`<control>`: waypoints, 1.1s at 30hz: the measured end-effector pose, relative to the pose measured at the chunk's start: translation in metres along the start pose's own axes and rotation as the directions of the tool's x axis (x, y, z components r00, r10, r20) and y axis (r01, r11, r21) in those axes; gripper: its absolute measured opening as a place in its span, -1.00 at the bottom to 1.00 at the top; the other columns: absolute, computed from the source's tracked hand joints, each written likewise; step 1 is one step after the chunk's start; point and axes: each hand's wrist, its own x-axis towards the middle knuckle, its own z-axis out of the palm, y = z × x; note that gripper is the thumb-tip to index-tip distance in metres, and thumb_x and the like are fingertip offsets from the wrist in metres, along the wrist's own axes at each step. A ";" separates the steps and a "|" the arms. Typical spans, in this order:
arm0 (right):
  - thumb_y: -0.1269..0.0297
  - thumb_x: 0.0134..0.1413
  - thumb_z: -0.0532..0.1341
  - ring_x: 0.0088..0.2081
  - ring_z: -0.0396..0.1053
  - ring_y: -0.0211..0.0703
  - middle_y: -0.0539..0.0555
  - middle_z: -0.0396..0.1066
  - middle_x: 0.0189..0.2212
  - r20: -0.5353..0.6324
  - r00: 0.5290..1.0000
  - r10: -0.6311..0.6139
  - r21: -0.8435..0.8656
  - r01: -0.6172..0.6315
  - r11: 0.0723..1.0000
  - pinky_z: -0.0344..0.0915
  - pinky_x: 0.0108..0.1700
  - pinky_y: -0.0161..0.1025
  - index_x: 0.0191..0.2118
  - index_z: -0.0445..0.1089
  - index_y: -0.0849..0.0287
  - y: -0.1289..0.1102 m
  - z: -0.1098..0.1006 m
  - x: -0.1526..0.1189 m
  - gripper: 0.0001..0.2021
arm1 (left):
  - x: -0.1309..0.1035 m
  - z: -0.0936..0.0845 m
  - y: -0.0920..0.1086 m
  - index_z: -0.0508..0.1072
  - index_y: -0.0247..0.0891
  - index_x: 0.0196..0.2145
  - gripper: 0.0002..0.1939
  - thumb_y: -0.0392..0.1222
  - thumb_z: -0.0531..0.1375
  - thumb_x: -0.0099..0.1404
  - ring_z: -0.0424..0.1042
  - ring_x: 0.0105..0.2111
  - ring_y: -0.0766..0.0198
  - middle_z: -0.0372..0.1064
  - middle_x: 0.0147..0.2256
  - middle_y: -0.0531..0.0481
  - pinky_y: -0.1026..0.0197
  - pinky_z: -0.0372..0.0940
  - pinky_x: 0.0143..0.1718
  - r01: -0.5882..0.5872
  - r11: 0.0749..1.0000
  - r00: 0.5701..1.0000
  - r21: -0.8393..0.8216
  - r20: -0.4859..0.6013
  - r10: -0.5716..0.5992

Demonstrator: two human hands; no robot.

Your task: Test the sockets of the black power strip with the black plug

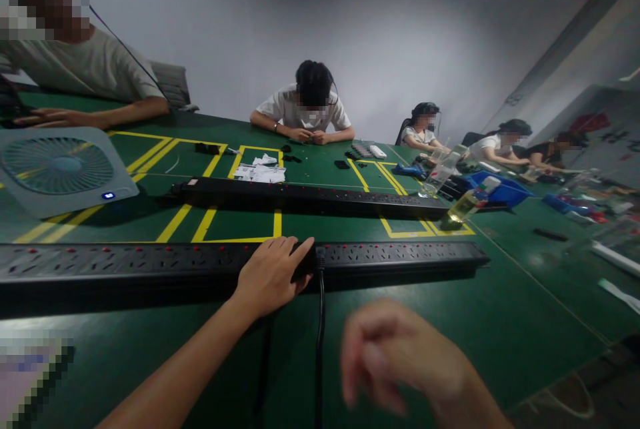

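Observation:
A long black power strip (165,257) with red switches and many sockets lies across the near part of the green table. My left hand (270,275) grips it near the middle, its fingers over the top and far edge. Just right of that hand, a black plug (321,257) sits in a socket, and its black cable (321,342) hangs toward me. My right hand (400,349) is in front of the strip, apart from it, with bent fingers smeared by motion; whether it holds anything is hidden.
A second power strip (310,197) lies farther back. At left stands a grey fan (65,165). White papers (260,170), a bottle of yellow liquid (470,203) and a blue bin (505,190) are beyond. Several people sit around the far side, including a person in white (300,109).

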 end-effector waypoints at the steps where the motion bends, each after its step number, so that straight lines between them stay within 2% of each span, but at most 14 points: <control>1: 0.10 0.07 0.21 -0.62 0.23 -0.26 -0.01 0.32 -0.65 -0.043 0.997 -0.063 -0.112 0.058 0.992 0.15 -0.57 -0.32 -0.41 0.46 0.12 0.001 0.000 0.015 -0.79 | 0.000 -0.001 0.000 0.18 -0.15 0.14 -0.44 -0.03 0.11 0.18 0.25 -0.01 0.00 0.28 -0.03 -0.17 -0.04 0.16 -0.01 -0.001 1.000 1.000 0.004 -0.002 0.001; 2: 0.10 0.10 0.18 -0.60 0.23 -0.26 -0.02 0.31 -0.65 -0.158 0.975 -0.154 -0.232 0.115 0.966 0.12 -0.56 -0.33 -0.40 0.45 0.13 0.003 -0.001 0.029 -0.77 | -0.001 -0.001 0.001 0.22 -0.14 0.11 -0.47 -0.03 0.11 0.18 0.24 -0.01 -0.01 0.28 -0.03 -0.17 -0.04 0.16 -0.01 -0.004 1.000 1.000 0.007 -0.003 0.004; 3: 0.09 0.11 0.16 -0.56 0.26 -0.25 -0.01 0.33 -0.61 -0.278 0.932 -0.232 -0.327 0.135 0.935 0.12 -0.54 -0.33 -0.38 0.43 0.13 0.007 -0.001 0.042 -0.76 | -0.001 -0.001 0.001 0.24 -0.14 0.10 -0.49 -0.03 0.11 0.19 0.24 0.00 -0.01 0.28 -0.02 -0.18 -0.05 0.16 0.00 -0.006 1.000 1.000 0.008 -0.004 0.006; 5: 0.06 0.12 0.14 -0.53 0.28 -0.23 0.00 0.36 -0.57 -0.388 0.870 -0.303 -0.425 0.123 0.897 0.12 -0.50 -0.32 -0.36 0.41 0.14 0.017 -0.002 0.063 -0.74 | -0.002 -0.002 0.001 0.25 -0.15 0.09 -0.50 -0.02 0.10 0.19 0.24 0.00 -0.01 0.28 -0.02 -0.18 -0.05 0.16 0.00 -0.008 1.000 1.000 0.005 -0.008 0.008; 6: 0.05 0.13 0.13 -0.51 0.30 -0.23 0.01 0.37 -0.56 -0.389 0.869 -0.307 -0.421 0.129 0.898 0.14 -0.48 -0.32 -0.36 0.40 0.14 0.023 -0.002 0.069 -0.73 | -0.002 -0.001 0.001 0.26 -0.15 0.09 -0.50 -0.03 0.10 0.19 0.25 0.00 -0.01 0.28 -0.02 -0.18 -0.05 0.16 0.01 -0.009 1.000 1.000 0.002 -0.012 0.009; 8: 0.02 0.15 0.09 -0.49 0.34 -0.21 0.03 0.40 -0.53 -0.339 0.909 -0.241 -0.311 0.134 0.941 0.17 -0.45 -0.32 -0.33 0.37 0.15 0.032 0.000 0.078 -0.70 | -0.002 -0.001 0.000 0.27 -0.14 0.09 -0.51 -0.04 0.11 0.20 0.25 0.00 0.00 0.29 -0.02 -0.18 -0.05 0.16 0.02 -0.011 1.000 1.000 -0.005 -0.018 0.011; 10: -0.02 0.18 0.03 -0.49 0.38 -0.20 0.06 0.42 -0.51 -0.283 0.952 -0.117 -0.114 0.087 0.990 0.19 -0.47 -0.33 -0.26 0.35 0.17 0.037 0.003 0.083 -0.65 | -0.002 0.000 -0.001 0.27 -0.14 0.09 -0.51 -0.04 0.11 0.20 0.25 0.00 0.00 0.30 -0.02 -0.17 -0.04 0.16 0.02 -0.017 1.000 1.000 -0.013 -0.022 0.017; 12: -0.06 0.19 -0.02 -0.49 0.40 -0.20 0.07 0.44 -0.50 -0.233 0.972 -0.022 0.083 0.042 0.996 0.20 -0.48 -0.33 -0.21 0.32 0.19 0.038 0.008 0.087 -0.60 | -0.003 0.000 -0.002 0.27 -0.14 0.10 -0.50 -0.04 0.11 0.20 0.25 0.01 0.00 0.30 -0.01 -0.17 -0.04 0.17 0.02 -0.022 1.000 0.999 -0.015 -0.025 0.021; 14: -0.08 0.18 -0.02 -0.49 0.41 -0.21 0.07 0.43 -0.51 -0.193 0.981 -0.009 0.226 0.053 0.973 0.24 -0.45 -0.32 -0.19 0.31 0.21 0.038 0.012 0.090 -0.57 | -0.003 0.001 -0.003 0.26 -0.14 0.10 -0.50 -0.05 0.11 0.20 0.25 0.02 0.00 0.29 0.00 -0.17 -0.04 0.17 0.02 -0.026 1.000 0.999 -0.012 -0.024 0.026; 17: -0.10 0.14 0.04 -0.52 0.39 -0.25 0.04 0.42 -0.54 -0.173 0.985 -0.029 0.346 0.088 0.934 0.28 -0.41 -0.31 -0.18 0.32 0.23 0.041 0.015 0.095 -0.56 | -0.003 0.002 -0.004 0.26 -0.13 0.10 -0.50 -0.08 0.12 0.19 0.25 0.02 0.00 0.30 0.01 -0.17 -0.04 0.18 0.02 -0.027 1.000 0.999 -0.004 -0.030 0.027; 23: -0.09 0.04 0.16 -0.60 0.31 -0.29 0.00 0.36 -0.62 -0.273 0.959 -0.069 0.404 0.180 0.897 0.26 -0.49 -0.35 -0.27 0.35 0.24 0.050 0.022 0.105 -0.58 | -0.003 0.005 -0.005 0.28 -0.15 0.10 -0.48 -0.12 0.15 0.15 0.27 0.00 0.00 0.30 0.00 -0.18 -0.03 0.18 0.01 -0.036 0.999 0.999 0.000 -0.039 0.036; 27: -0.05 0.06 0.16 -0.59 0.31 -0.27 -0.03 0.32 -0.63 -0.329 0.934 -0.142 0.353 0.260 0.899 0.25 -0.51 -0.35 -0.30 0.33 0.22 0.055 0.026 0.108 -0.64 | -0.004 0.006 -0.005 0.28 -0.14 0.10 -0.48 -0.12 0.14 0.16 0.26 0.01 -0.01 0.31 0.00 -0.18 -0.04 0.18 0.01 -0.035 0.999 0.999 0.011 -0.041 0.036; 33: -0.05 0.11 0.10 -0.61 0.29 -0.27 -0.04 0.32 -0.65 -0.346 0.921 -0.180 0.242 0.273 0.931 0.25 -0.53 -0.33 -0.31 0.31 0.21 0.058 0.025 0.110 -0.63 | -0.003 0.008 -0.007 0.30 -0.12 0.09 -0.51 -0.09 0.13 0.18 0.27 0.01 0.00 0.31 0.00 -0.17 -0.05 0.17 0.02 -0.030 1.000 0.999 -0.003 -0.035 0.030</control>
